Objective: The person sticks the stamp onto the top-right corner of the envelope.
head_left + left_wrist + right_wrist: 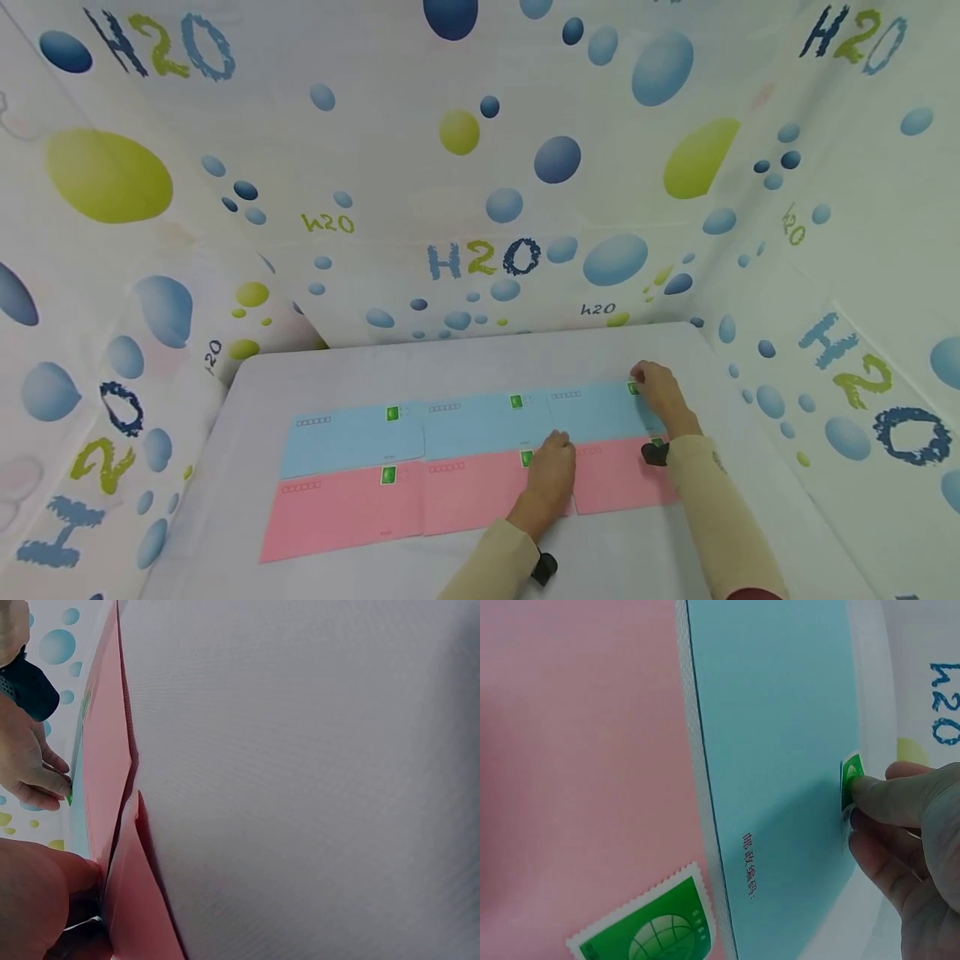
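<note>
My right hand (pixel 663 396) is at the upper right corner of the right-hand blue envelope (pixel 592 418). Its thumb and fingers pinch a green stamp (pixel 849 780) there, the thumb covering part of the stamp. My left hand (pixel 551 483) rests over the middle pink envelope (pixel 472 500), with fingertips reaching the seam with the blue row. In the left wrist view the left hand (pixel 37 900) touches the pink paper with bent fingers, partly out of frame. The right-hand pink envelope (pixel 622 479) bears its own green stamp (pixel 652 922).
Two rows of three envelopes lie on the white table (pixel 465 367), blue behind pink. The left blue envelope (pixel 345 442) and left pink envelope (pixel 337 521) carry green stamps. Walls with a bubble print (pixel 480 192) surround the table. A black wrist device (pixel 655 453) sits at the right wrist.
</note>
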Tool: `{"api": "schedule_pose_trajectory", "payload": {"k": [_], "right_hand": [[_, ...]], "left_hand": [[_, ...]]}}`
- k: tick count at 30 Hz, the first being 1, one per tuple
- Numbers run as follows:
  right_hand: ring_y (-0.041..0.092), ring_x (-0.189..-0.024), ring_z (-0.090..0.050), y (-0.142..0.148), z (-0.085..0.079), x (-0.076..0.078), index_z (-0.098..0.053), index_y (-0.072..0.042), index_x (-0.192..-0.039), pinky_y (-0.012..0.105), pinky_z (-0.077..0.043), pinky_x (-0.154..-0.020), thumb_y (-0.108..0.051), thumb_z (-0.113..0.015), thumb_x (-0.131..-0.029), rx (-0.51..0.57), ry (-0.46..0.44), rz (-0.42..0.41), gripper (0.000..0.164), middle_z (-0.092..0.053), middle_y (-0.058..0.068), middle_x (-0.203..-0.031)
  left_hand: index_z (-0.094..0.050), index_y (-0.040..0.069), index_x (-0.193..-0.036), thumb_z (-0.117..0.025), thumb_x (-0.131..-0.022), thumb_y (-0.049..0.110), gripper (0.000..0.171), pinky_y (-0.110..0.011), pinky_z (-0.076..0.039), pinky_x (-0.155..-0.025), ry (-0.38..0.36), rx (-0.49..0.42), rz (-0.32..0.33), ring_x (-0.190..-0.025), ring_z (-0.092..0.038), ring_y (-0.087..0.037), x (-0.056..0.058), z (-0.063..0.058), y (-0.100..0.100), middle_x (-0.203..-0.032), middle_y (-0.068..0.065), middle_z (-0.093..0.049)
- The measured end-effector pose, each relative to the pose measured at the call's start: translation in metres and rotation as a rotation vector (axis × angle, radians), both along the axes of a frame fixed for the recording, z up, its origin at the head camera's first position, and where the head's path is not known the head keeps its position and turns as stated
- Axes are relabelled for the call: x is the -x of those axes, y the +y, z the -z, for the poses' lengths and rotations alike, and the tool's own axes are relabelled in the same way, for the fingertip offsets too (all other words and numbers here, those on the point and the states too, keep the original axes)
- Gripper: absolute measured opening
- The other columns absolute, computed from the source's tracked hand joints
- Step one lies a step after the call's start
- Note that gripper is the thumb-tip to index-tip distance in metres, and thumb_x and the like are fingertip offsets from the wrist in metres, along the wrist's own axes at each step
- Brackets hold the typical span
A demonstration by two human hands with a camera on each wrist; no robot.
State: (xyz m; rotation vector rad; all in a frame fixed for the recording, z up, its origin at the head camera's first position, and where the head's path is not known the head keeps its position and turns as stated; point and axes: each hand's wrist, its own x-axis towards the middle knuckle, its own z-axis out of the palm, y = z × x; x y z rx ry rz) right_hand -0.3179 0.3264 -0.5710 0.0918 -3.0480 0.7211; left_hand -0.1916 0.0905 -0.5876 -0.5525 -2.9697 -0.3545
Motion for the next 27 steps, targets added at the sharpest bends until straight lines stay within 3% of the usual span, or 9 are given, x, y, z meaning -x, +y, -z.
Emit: {"api": "schedule_pose_trajectory", "payload": {"k": [12, 18, 20, 23, 25, 27], "right_hand": [[0.041, -0.102, -0.059, -0.004, 0.001, 0.005, -0.066, 0.008, -0.101, 0.049, -0.051, -0.085, 0.002, -0.054, -0.089, 0.01, -0.072, 0.015, 0.018, -0.064, 0.026, -0.105], [0.041, -0.102, -0.059, -0.005, 0.0, 0.005, -0.066, 0.008, -0.1, 0.048, -0.051, -0.085, 0.003, -0.054, -0.089, 0.019, -0.079, 0.009, 0.018, -0.064, 0.026, -0.104], [0.042, -0.101, -0.059, -0.006, -0.002, 0.004, -0.066, 0.009, -0.101, 0.049, -0.051, -0.084, 0.003, -0.055, -0.089, 0.018, -0.045, -0.004, 0.018, -0.064, 0.026, -0.103], [0.039, -0.097, -0.061, -0.01, -0.004, 0.003, -0.065, 0.008, -0.104, 0.047, -0.051, -0.082, -0.002, -0.055, -0.091, 0.019, 0.009, 0.0, 0.02, -0.065, 0.024, -0.102], [0.035, -0.09, -0.062, -0.013, -0.004, -0.002, -0.064, 0.006, -0.105, 0.046, -0.052, -0.077, -0.008, -0.053, -0.093, 0.026, 0.035, 0.009, 0.021, -0.066, 0.021, -0.098], [0.029, -0.083, -0.062, -0.017, -0.005, -0.008, -0.063, 0.004, -0.105, 0.043, -0.052, -0.074, -0.011, -0.052, -0.094, 0.035, 0.062, 0.022, 0.022, -0.066, 0.018, -0.094]], "left_hand": [[-0.07, 0.008, -0.105, -0.069, -0.083, 0.008, 0.023, -0.024, -0.051, -0.093, 0.016, 0.027, 0.013, -0.116, -0.06, -0.014, 0.003, -0.005, -0.006, -0.117, -0.001, -0.065], [-0.071, 0.01, -0.102, -0.065, -0.086, 0.009, 0.018, -0.024, -0.052, -0.092, -0.022, 0.037, 0.048, -0.113, -0.061, -0.014, 0.011, -0.005, -0.008, -0.117, -0.001, -0.065], [-0.071, 0.009, -0.101, -0.06, -0.09, 0.011, 0.015, -0.025, -0.054, -0.089, -0.048, -0.038, 0.053, -0.108, -0.063, -0.014, 0.015, -0.005, -0.01, -0.112, -0.002, -0.067], [-0.07, 0.008, -0.102, -0.054, -0.094, 0.013, 0.019, -0.028, -0.055, -0.085, -0.072, -0.232, 0.043, -0.103, -0.065, -0.017, 0.02, -0.005, -0.016, -0.108, -0.003, -0.068], [-0.069, 0.007, -0.105, -0.051, -0.096, 0.015, 0.022, -0.029, -0.055, -0.086, -0.073, -0.373, 0.038, -0.103, -0.065, -0.019, 0.02, -0.004, -0.021, -0.108, -0.004, -0.068], [-0.068, 0.006, -0.108, -0.052, -0.096, 0.016, 0.023, -0.03, -0.054, -0.088, -0.029, -0.442, 0.051, -0.105, -0.065, -0.019, 0.018, -0.004, -0.027, -0.111, -0.005, -0.067]]}}
